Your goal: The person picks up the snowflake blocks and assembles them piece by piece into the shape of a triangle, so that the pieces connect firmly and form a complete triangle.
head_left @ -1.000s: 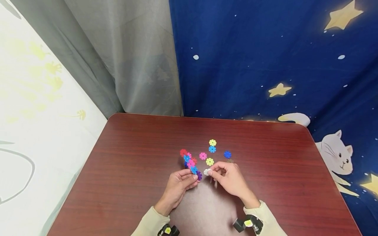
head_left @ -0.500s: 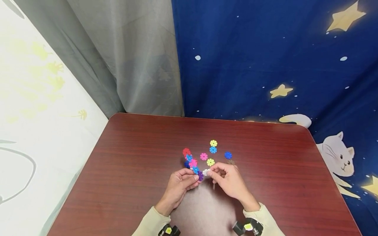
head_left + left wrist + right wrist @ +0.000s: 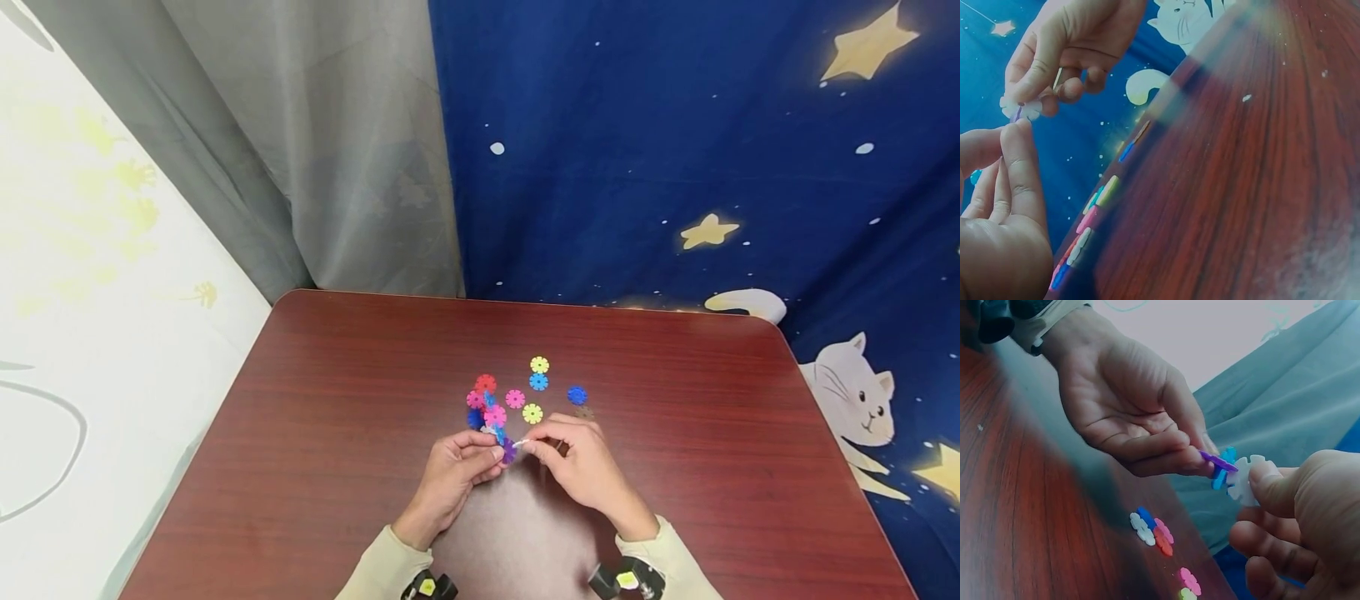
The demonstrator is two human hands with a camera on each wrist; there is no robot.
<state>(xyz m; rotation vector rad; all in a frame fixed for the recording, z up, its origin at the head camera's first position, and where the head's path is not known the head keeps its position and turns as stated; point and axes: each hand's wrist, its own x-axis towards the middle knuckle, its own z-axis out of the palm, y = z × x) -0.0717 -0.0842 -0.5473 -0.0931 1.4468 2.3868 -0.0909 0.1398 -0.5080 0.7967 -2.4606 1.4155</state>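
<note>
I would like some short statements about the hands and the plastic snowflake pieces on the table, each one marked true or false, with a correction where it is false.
1. The right hand pinches a white piece. True.
2. The left hand lies flat and open on the table. False: its fingers pinch the purple end of a chain of joined pieces.
3. The white piece is brought up against the purple end of the chain. True.
4. All loose pieces on the table are yellow. False: a pink piece, a light blue piece and a dark blue piece lie there too, beside two yellow pieces.
5. A cat is drawn on the blue cloth at the right. True: the cat shows beside the table.
</note>
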